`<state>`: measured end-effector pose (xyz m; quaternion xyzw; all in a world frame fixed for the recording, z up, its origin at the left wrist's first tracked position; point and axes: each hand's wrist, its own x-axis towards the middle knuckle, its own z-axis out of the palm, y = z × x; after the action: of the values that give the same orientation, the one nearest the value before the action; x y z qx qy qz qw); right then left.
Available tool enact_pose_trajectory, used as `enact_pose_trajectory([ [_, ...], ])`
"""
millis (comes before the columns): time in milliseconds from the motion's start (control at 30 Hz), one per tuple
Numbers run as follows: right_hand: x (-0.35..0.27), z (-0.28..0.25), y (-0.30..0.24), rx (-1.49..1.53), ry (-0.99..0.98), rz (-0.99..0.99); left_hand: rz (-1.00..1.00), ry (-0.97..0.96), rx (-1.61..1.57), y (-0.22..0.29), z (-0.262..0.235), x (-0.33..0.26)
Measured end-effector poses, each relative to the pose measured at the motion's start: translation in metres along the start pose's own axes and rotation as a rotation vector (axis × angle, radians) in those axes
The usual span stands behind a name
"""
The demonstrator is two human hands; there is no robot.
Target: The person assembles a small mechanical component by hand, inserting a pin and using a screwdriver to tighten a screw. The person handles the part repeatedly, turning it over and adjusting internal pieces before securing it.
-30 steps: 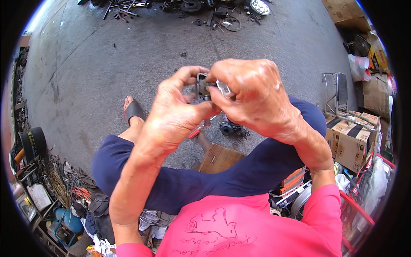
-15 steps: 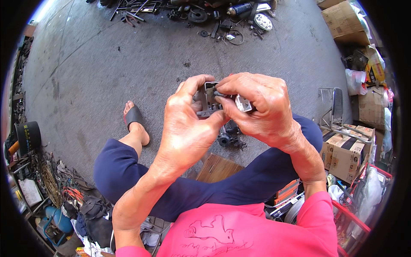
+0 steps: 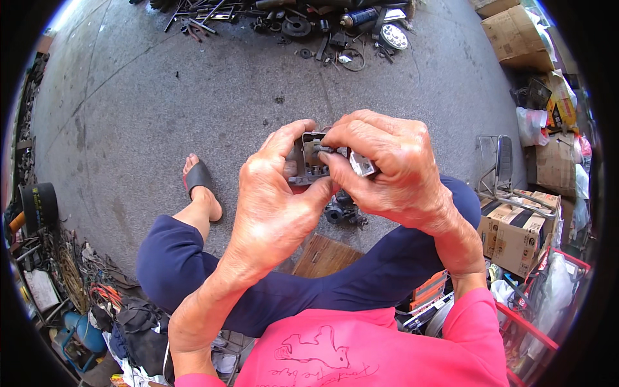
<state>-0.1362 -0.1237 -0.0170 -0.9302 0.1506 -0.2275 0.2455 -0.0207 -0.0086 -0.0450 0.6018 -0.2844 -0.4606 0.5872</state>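
Between my hands is a small grey box-shaped metal housing (image 3: pixel 314 138), open toward me, with dark and light small parts inside. My left hand (image 3: pixel 267 193) grips its left side, fingers behind and thumb along the lower edge. The thumb and forefinger of my right hand (image 3: pixel 393 161) pinch a small dark piece (image 3: pixel 327 153) at the housing's opening; its kind is mostly hidden. A small clear, glassy block (image 3: pixel 362 165) is tucked in the same hand, against the curled fingers. Below the hands, a dark machine part (image 3: pixel 336 213) lies on the ground, partly covered.
A wooden board (image 3: pixel 325 255) lies between my legs. Metal scrap, a black ring (image 3: pixel 296 26) and a round lamp (image 3: pixel 394 37) lie along the far edge. Cardboard boxes (image 3: pixel 516 238), a folding metal frame (image 3: pixel 503 164) and a red-edged crate (image 3: pixel 525 326) stand at right. Cables and rags crowd the left.
The right thumb and forefinger have shifted slightly at the housing's opening. Both hands and the housing sit a little lower in the picture. The grips stay the same.
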Motion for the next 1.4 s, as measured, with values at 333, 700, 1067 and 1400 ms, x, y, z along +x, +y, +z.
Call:
enact_pose_trajectory([
  [333, 0.001, 0.002, 0.003, -0.008, 0.078, -0.075, -0.037, -0.007, -0.109, 0.009, 0.0, -0.003],
  [700, 0.009, -0.017, 0.0, 0.396, -0.05, 0.434, -0.289, -0.177, -0.447, 0.014, -0.013, 0.0],
  [1067, -0.001, -0.011, 0.007, 0.15, -0.196, 0.216, -0.238, -0.154, -0.366, 0.013, -0.015, -0.003],
  [1400, -0.005, 0.001, 0.007, 0.094, -0.161, 0.23, -0.093, -0.119, -0.243, 0.002, -0.007, -0.005],
])
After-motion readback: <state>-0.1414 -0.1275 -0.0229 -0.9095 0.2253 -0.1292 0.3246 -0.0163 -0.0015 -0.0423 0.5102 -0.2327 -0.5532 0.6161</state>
